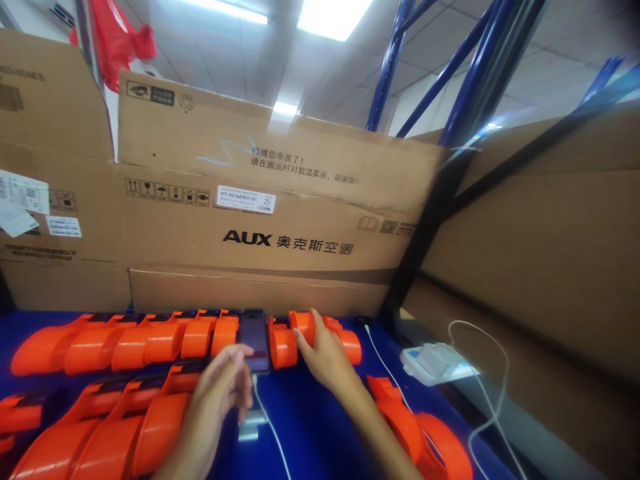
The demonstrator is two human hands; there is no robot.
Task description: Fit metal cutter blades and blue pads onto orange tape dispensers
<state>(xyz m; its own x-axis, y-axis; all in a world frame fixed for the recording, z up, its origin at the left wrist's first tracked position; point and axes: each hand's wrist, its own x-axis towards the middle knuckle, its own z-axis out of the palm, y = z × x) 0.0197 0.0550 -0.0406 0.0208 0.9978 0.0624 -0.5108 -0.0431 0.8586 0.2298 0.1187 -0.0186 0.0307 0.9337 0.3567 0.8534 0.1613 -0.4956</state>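
Note:
My right hand (pixel 325 350) reaches to the back row, thumb and fingers spread around a rounded orange plastic piece (pixel 303 321) and seemingly gripping it. Another orange piece (pixel 283 347) stands just left of that thumb. My left hand (pixel 227 377) is loosely curled with nothing visible in it. Its fingertips are over the lower left side of a dark phone (pixel 254 333), though I cannot tell if they touch. Left of the phone runs a row of similar orange pieces (pixel 163 341) with dark tops. More large orange pieces (pixel 113 440) sit nearer, partly behind my left forearm.
Orange round pieces (pixel 425 443) lie by my right forearm. White cables (pixel 273 427) cross the blue surface (pixel 310 433). A white charger (pixel 437 363) rests at the right. Behind stands a cardboard sheet (pixel 300 220), beside a dark rack post (pixel 425 233).

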